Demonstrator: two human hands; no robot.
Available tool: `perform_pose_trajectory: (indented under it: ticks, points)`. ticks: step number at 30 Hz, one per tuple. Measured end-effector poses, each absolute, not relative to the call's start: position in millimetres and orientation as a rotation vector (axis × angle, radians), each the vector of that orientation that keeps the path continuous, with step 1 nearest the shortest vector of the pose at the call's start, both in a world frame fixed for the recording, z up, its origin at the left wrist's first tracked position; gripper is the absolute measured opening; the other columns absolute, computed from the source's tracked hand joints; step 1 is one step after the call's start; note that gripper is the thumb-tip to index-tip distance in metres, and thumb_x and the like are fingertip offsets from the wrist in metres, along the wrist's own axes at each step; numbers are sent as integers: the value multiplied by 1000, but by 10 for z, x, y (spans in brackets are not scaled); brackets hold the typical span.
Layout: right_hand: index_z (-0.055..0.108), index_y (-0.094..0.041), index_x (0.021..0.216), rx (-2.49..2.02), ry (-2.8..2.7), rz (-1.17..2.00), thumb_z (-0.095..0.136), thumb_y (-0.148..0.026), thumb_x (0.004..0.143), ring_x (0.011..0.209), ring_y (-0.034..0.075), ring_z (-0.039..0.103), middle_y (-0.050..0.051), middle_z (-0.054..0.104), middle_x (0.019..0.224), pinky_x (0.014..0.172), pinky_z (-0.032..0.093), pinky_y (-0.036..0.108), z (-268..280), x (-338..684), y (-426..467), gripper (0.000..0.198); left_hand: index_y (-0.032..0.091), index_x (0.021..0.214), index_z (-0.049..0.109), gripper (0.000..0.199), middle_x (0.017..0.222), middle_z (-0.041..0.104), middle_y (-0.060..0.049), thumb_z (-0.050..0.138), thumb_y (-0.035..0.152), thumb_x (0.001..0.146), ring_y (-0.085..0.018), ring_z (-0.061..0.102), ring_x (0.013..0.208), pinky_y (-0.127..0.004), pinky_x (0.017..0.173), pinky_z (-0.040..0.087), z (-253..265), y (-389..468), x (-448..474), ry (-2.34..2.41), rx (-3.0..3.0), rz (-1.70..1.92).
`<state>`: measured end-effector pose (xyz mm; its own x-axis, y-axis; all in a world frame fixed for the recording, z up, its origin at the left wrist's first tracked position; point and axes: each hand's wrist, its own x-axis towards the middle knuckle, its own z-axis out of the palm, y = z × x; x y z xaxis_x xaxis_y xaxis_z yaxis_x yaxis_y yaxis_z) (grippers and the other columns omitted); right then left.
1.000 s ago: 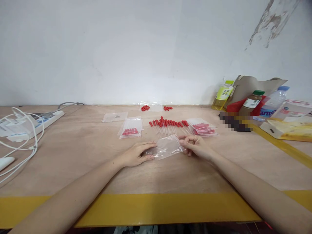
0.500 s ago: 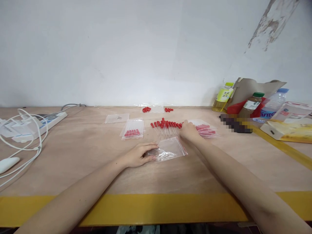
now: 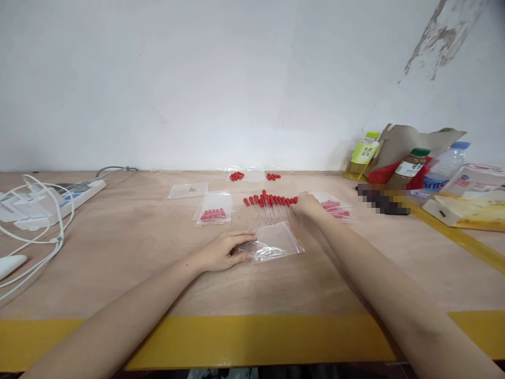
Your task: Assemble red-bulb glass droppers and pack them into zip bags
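Note:
My left hand (image 3: 226,251) rests on the table with thumb and fingers on the left edge of a clear plastic zip bag (image 3: 278,242), which lies flat. Beyond the bag, droppers (image 3: 272,201) with red rubber bulbs and thin clear tubes lie in a fanned row, bulbs toward the wall. At the right end of that row is my right hand (image 3: 310,208), its fingers pinched together at a dropper; the fingertips are partly hidden. Filled bags with red-bulbed droppers (image 3: 339,209) lie just right of this hand. Another filled bag (image 3: 214,207) lies left of the row.
Loose red bulbs (image 3: 236,176) lie on clear plastic by the wall. A flat bag (image 3: 187,190) is at the back left. White cables and a power strip (image 3: 84,195) occupy the left. Bottles (image 3: 361,158), a blurred dark object (image 3: 382,200) and a yellow packet (image 3: 469,210) stand right.
My right hand has shifted slightly right and a red bulb beside its fingers now shows. My left hand and the bag have stayed put.

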<state>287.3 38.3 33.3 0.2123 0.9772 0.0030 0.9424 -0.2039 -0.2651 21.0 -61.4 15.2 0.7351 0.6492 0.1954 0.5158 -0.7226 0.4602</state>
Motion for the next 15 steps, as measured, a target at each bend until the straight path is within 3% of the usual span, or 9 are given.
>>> perform_pose_trajectory:
  ticks: [3, 9, 15]
  points:
    - [60, -7, 94, -2241, -1870, 289, 56, -26, 71, 89, 25, 60, 19, 63, 97, 66, 44, 26, 332, 2867, 413, 30, 24, 123, 47, 43, 130, 47, -7, 53, 38, 82, -20, 44, 118, -36, 98, 35, 150, -612, 211, 894, 2555, 493]
    - [62, -11, 94, -2174, -1893, 314, 56, -23, 69, 80, 22, 62, 13, 66, 91, 57, 43, 23, 261, 2923, 420, 29, 24, 123, 47, 43, 130, 47, -7, 52, 37, 82, -20, 44, 118, -37, 98, 36, 148, -609, 208, 891, 2552, 495]
    - [66, -8, 82, -2146, -1869, 264, 56, -16, 65, 79, 25, 62, 17, 66, 82, 57, 42, 24, 263, 2907, 444, 22, 25, 124, 46, 44, 130, 46, -6, 52, 38, 83, -20, 43, 119, -37, 98, 35, 157, -617, 204, 909, 2559, 471]
